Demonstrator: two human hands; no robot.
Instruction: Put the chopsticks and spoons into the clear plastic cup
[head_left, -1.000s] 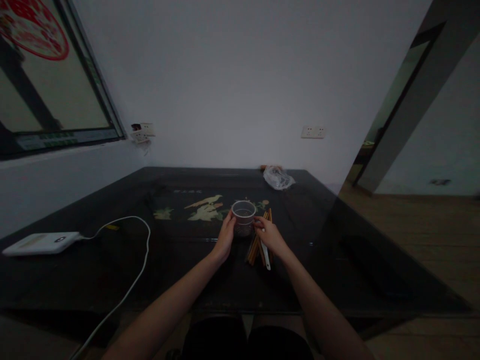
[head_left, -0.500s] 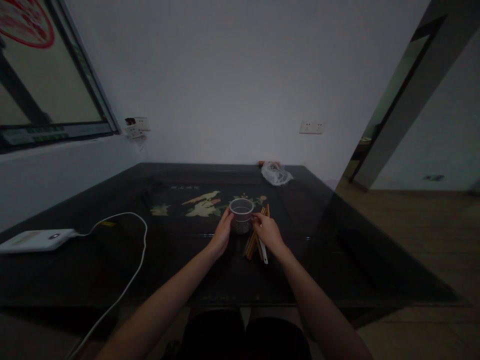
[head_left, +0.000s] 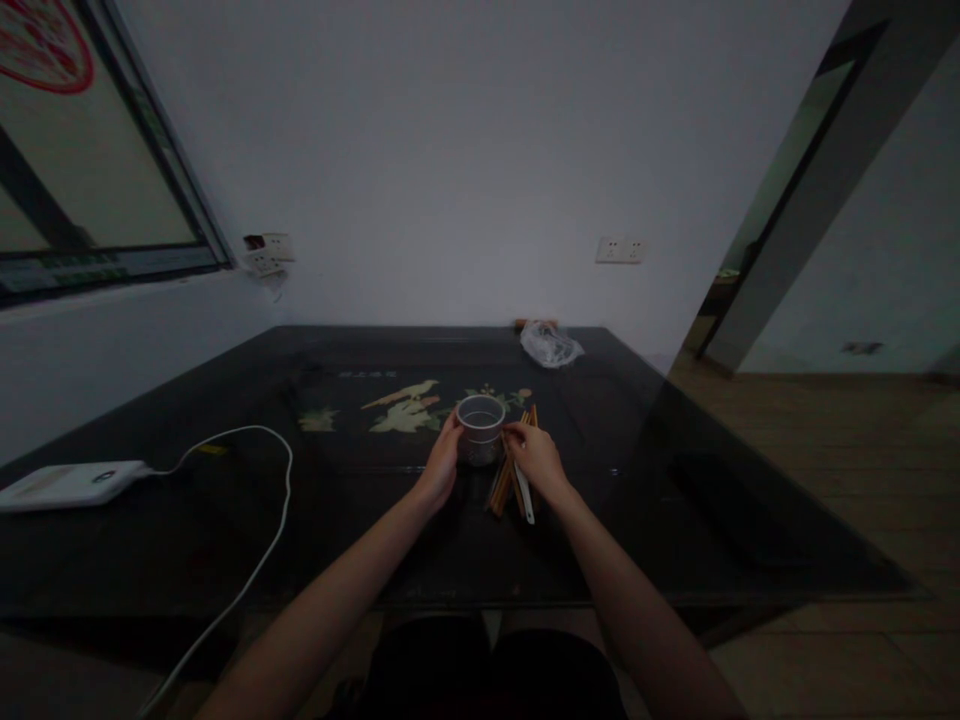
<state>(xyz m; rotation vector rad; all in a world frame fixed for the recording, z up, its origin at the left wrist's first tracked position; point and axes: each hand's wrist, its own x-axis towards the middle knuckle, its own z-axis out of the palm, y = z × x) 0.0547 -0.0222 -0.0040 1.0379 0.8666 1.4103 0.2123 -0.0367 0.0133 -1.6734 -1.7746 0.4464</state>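
Observation:
A clear plastic cup (head_left: pixel 480 428) stands upright on the dark table (head_left: pixel 360 530), near its middle. My left hand (head_left: pixel 441 468) is curled against the cup's left side. My right hand (head_left: pixel 534 460) lies on a bundle of orange-brown sticks (head_left: pixel 501 484) just right of the cup, fingertips pinched near the cup's rim. A white stick-like piece (head_left: pixel 526 498) lies among the sticks under that hand. What the right fingertips pinch is too small and dark to make out.
A white device (head_left: pixel 67 483) with a white cable (head_left: pixel 255 520) lies at the table's left. A crumpled clear plastic bag (head_left: pixel 551 346) sits at the far edge. The tabletop shows a painted bird and flower design (head_left: pixel 409 407). Wall sockets and a doorway lie beyond.
Both hands and the cup stay in nearly the same place. The view has tilted slightly, so everything sits a little higher in the picture.

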